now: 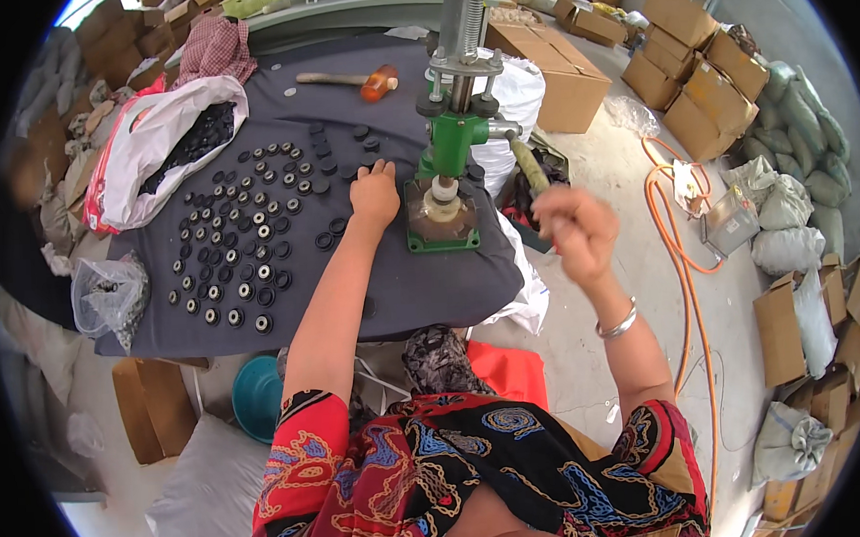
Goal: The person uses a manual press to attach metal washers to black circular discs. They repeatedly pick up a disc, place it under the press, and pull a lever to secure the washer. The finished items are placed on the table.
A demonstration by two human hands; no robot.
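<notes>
Spreading beneath the green press [449,148], the cloth-covered counter [422,302] reaches well out to its left. Behind the press, to its right, stands a cardboard carton [556,76]; far to its left lies an open white-and-red bag [129,152], with a clear bag [111,294] nearer the person. A mallet [353,80] lies behind the press to its left, and black round pieces [247,291] dot the cloth left of it. The press stands between both hands, long axis upright, its lever [531,168] slanting from the right side toward the person. The right hand [579,225], blurred, curls its fingers by the lever's free end; I cannot tell whether they grip. Just left of the press, the left hand [376,196] has bent fingers pointing away from the person; their opening and contact are unclear.
</notes>
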